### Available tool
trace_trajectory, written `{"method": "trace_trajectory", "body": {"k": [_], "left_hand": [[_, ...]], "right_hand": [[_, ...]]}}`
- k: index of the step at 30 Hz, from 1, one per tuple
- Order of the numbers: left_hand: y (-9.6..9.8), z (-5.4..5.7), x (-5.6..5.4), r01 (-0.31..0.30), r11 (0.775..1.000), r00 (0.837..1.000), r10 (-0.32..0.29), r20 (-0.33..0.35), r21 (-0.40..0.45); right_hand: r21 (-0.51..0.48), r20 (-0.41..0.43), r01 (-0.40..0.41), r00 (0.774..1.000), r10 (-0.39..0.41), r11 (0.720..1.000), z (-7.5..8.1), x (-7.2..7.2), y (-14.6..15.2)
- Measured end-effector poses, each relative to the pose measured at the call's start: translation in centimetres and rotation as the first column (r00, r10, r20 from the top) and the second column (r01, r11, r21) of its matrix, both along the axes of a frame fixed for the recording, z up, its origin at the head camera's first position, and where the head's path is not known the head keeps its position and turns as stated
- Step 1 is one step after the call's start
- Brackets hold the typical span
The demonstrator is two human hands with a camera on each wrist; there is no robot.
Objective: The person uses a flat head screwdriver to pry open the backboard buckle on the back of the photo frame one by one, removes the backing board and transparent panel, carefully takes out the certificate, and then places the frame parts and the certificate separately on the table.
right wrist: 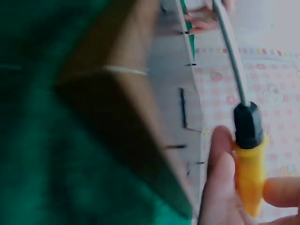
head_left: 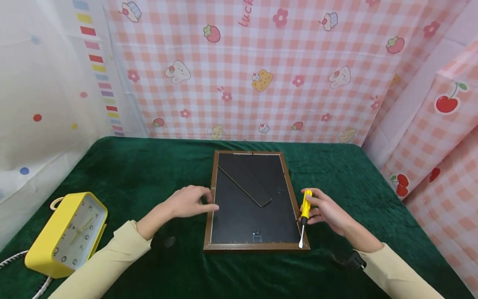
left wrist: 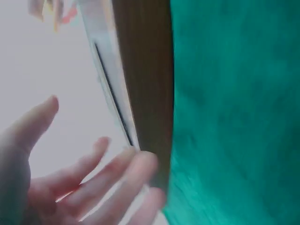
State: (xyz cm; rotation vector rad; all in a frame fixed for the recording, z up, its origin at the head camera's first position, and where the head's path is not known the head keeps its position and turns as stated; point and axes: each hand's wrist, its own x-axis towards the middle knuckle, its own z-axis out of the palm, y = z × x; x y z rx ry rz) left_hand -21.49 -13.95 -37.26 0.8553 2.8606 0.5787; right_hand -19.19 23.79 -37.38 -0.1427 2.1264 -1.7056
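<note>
A brown picture frame [head_left: 257, 247] lies back side up, showing its black backing board [head_left: 239, 220] with the easel stand [head_left: 251, 189] flat against it. My right hand [head_left: 330, 212] grips a flathead screwdriver [head_left: 306, 204] by its yellow handle, its metal shaft pointing down over the frame's near right corner. In the right wrist view, small dark metal tabs [right wrist: 176, 147] stick out along the frame's inner edge. My left hand [head_left: 192, 202] is at the left side, fingers relaxed and holding nothing; whether its fingertips touch the frame is unclear.
A yellow alarm clock [head_left: 56, 232] stands at the left, with a black-and-white cord [head_left: 14, 258] beside it. Dark green cloth [head_left: 160, 166] covers the table. A pink checked curtain [head_left: 239, 99] hangs behind, with more curtains at both sides.
</note>
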Motion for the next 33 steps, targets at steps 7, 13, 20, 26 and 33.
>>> {"method": "trace_trajectory", "body": {"k": [7,13,20,26,33], "left_hand": [[-1.4,-0.6,-6.8,-0.165,0.947,0.986,0.147,0.084,0.277],[-0.9,-0.7,-10.8,-0.335,0.869,0.907,0.193,0.374,0.365],[1.0,-0.9,-13.4,-0.373,0.855,0.863,0.176,0.474,0.361],[1.5,-0.8,-14.3,-0.366,0.879,0.857,0.19,0.48,0.305],[1.4,-0.6,-15.0,-0.332,0.919,0.882,0.223,0.415,0.213]], "right_hand": [[0.054,0.135,-0.03,0.991,0.023,0.998,-1.5,3.6,1.8],[0.005,0.171,-0.049,0.984,0.048,0.999,-2.1,4.7,1.2],[-0.086,0.191,-0.052,0.979,0.068,0.995,-2.1,5.3,1.5],[-0.135,0.224,-0.026,0.973,0.056,0.991,-2.4,5.3,1.8],[-0.141,0.223,-0.006,0.974,0.038,0.99,-2.5,5.0,1.9]]}}
